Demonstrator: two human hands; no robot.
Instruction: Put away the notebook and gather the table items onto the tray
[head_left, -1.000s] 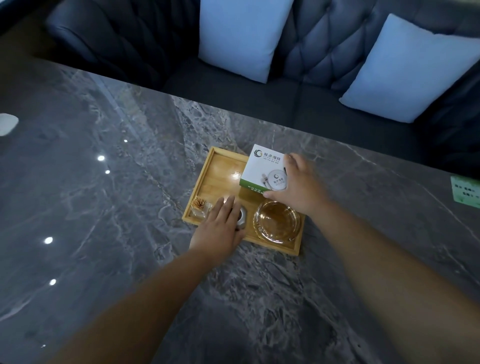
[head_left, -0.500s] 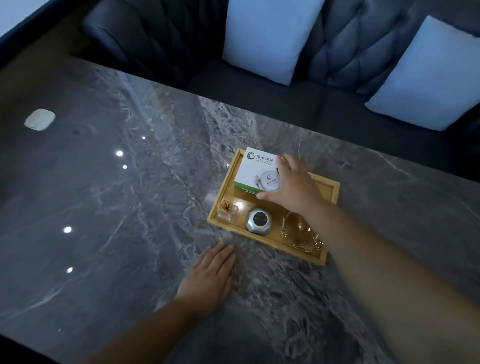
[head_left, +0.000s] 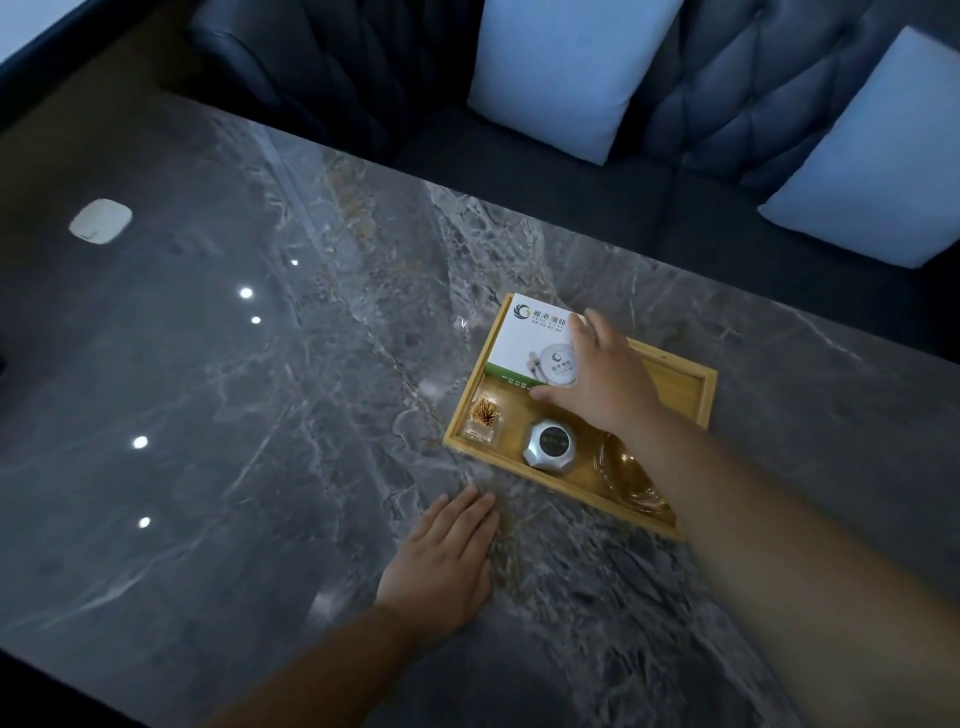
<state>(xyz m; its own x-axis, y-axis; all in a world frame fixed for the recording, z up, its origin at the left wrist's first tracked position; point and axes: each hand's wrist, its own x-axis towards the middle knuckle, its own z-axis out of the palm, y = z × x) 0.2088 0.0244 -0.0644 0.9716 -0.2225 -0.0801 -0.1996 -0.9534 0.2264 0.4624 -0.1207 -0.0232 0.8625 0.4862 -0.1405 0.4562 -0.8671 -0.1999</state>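
Observation:
A wooden tray (head_left: 691, 384) lies on the grey marble table (head_left: 260, 415). In its far left corner sits a white and green tissue box (head_left: 524, 338), and my right hand (head_left: 597, 379) grips its right side with fingers on top and thumb at the near edge. Along the tray's near side stand a small toothpick holder (head_left: 484, 421), a silver round call button (head_left: 550, 446) and a glass ashtray (head_left: 626, 478), partly hidden by my right forearm. My left hand (head_left: 441, 566) rests flat on the table, just in front of the tray, holding nothing. No notebook is in view.
A dark tufted sofa (head_left: 727, 104) with two light blue cushions (head_left: 566, 73) runs along the table's far side. A small white rounded object (head_left: 101, 221) lies at the far left of the table. Ceiling lights reflect in the tabletop.
My left hand came off the tray's call button and settled flat on the table. My right hand slid the tissue box towards the tray's far left corner.

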